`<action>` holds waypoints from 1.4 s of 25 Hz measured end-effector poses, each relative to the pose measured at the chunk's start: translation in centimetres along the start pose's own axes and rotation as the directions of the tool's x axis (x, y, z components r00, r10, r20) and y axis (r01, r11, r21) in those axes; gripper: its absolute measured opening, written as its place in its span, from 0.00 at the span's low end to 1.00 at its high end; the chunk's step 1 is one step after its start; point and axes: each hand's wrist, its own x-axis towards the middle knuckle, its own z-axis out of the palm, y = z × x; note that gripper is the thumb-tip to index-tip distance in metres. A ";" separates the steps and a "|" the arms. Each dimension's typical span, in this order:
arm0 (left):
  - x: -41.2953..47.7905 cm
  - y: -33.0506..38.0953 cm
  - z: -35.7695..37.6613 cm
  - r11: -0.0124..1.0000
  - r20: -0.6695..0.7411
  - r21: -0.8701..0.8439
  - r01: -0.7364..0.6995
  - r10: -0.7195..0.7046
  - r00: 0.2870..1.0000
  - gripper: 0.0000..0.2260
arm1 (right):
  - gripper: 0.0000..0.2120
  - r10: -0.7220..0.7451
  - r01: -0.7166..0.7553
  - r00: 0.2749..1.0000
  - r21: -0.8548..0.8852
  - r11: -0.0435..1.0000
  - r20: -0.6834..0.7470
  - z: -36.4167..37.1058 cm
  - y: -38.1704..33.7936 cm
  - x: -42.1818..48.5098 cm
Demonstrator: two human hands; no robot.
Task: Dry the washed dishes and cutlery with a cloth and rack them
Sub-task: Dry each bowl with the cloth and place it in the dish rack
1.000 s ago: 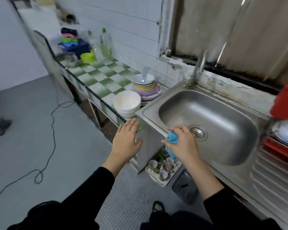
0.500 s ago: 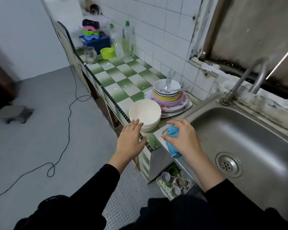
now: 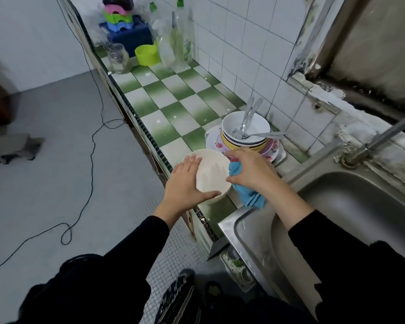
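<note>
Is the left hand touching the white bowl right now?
Touching. The head view shows the left hand on the white bowl: fingers lie over its left rim, thumb against its near wall, no gap.

White-tiled wall (image 3: pixel 234 38), grey floor (image 3: pixel 45 164), green-checked counter (image 3: pixel 173 99), grimy window frame (image 3: pixel 318 73)
</note>
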 end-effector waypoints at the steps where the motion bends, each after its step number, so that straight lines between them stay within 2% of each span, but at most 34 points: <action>1: 0.6 -0.4 0.0 1.000 0.003 -0.016 0.013 -0.013 1.000 0.51 | 0.32 -0.023 0.023 0.999 -0.022 0.999 0.024 0.2 0.1 0.8; 3: 1.7 -1.3 0.2 1.000 0.050 0.003 0.027 -0.027 0.998 0.57 | 0.35 -0.051 0.060 0.994 -0.100 0.993 0.093 0.6 0.3 2.1; 6: 3.3 -2.8 0.2 0.996 0.199 0.094 0.006 -0.024 0.980 0.66 | 0.44 -0.012 0.076 0.969 -0.249 0.966 0.247 1.0 0.3 3.5; 9: 4.7 -4.3 0.3 0.987 0.333 0.128 -0.096 0.048 0.942 0.70 | 0.56 0.031 0.086 0.933 -0.308 0.947 0.358 1.4 0.7 4.9; 11: 5.4 -4.7 0.2 0.986 0.383 0.078 -0.147 0.106 0.918 0.70 | 0.59 0.024 0.115 0.915 -0.317 0.941 0.404 1.9 1.0 5.6; 15: 5.8 -5.5 0.4 0.977 0.343 0.003 -0.214 0.200 0.918 0.68 | 0.58 0.013 0.149 0.910 -0.355 0.923 0.415 3.0 0.8 6.1; 19: 6.1 -6.1 0.9 0.968 0.380 0.012 -0.251 0.227 0.897 0.68 | 0.66 -0.002 0.177 0.902 -0.367 0.913 0.431 3.5 1.1 6.4; 29: 6.8 -7.4 1.2 0.937 0.248 0.008 -0.348 0.335 0.909 0.61 | 0.60 -0.138 0.250 0.930 -0.312 0.917 0.340 3.9 2.5 5.6; 35: 7.2 -6.8 -1.3 0.922 0.176 0.011 -0.388 0.380 0.908 0.59 | 0.61 -0.130 0.194 0.961 -0.255 0.947 0.246 2.7 2.0 5.3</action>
